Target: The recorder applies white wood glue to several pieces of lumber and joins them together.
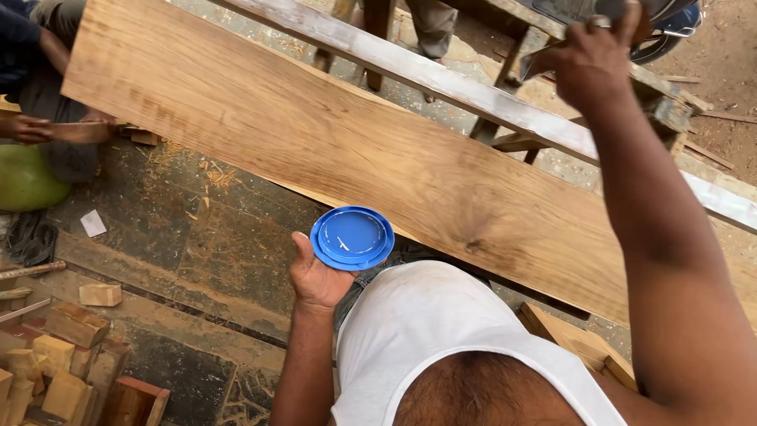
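1. The left hand (315, 276) grips a blue round lid (352, 237) near the wide wooden plank (331, 150).
2. The right hand (591, 59) clasps something far right; I cannot tell what.
3. The lid may slip, being pinched only at its rim.

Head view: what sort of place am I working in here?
Most likely a carpentry workshop or timber yard: a wide plank lies across a rough bench, with offcut blocks and shavings on the floor. The left hand holds a blue lid.
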